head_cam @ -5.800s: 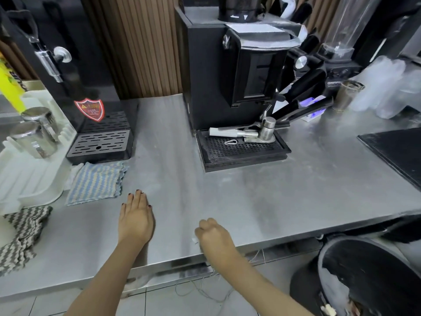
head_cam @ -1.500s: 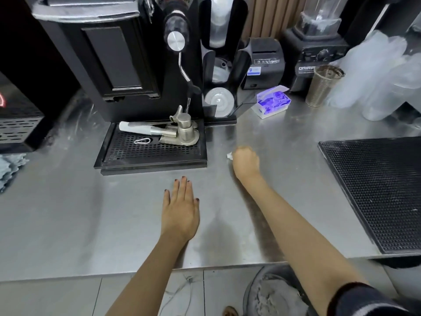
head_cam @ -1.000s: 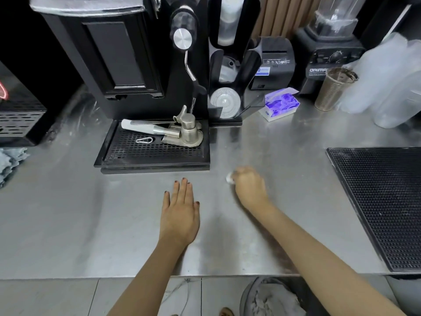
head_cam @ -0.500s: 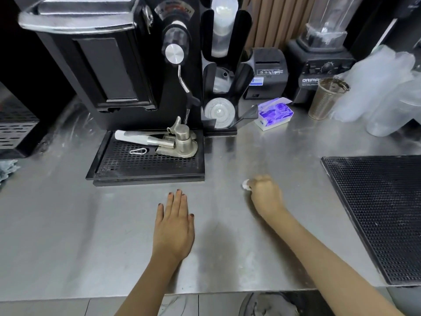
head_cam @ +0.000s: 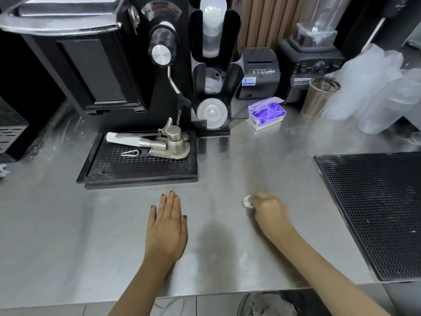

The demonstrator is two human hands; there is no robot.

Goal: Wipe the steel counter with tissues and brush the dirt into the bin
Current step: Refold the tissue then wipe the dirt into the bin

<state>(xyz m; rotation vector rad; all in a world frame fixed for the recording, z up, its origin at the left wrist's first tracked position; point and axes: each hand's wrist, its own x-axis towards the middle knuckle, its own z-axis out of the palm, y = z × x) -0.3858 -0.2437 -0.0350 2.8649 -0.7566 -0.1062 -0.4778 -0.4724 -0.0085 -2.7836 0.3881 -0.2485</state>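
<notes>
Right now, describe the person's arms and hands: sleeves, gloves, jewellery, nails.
Both forearms are bare to the frame's edge: no sleeve, glove, watch or bracelet shows. The left hand wears dark nail polish and no visible ring. The right hand shows no ring; its nails are hidden.

The right hand (head_cam: 271, 215) has dragged the tissue (head_cam: 247, 201) nearer, rightward.

Most of the tissue (head_cam: 247, 201) is hidden inside the right hand (head_cam: 271, 215). Below the tabletop's (head_cam: 57, 236) front edge, the bin (head_cam: 268, 304) is cut off by the bottom border, contents unclear.
</notes>
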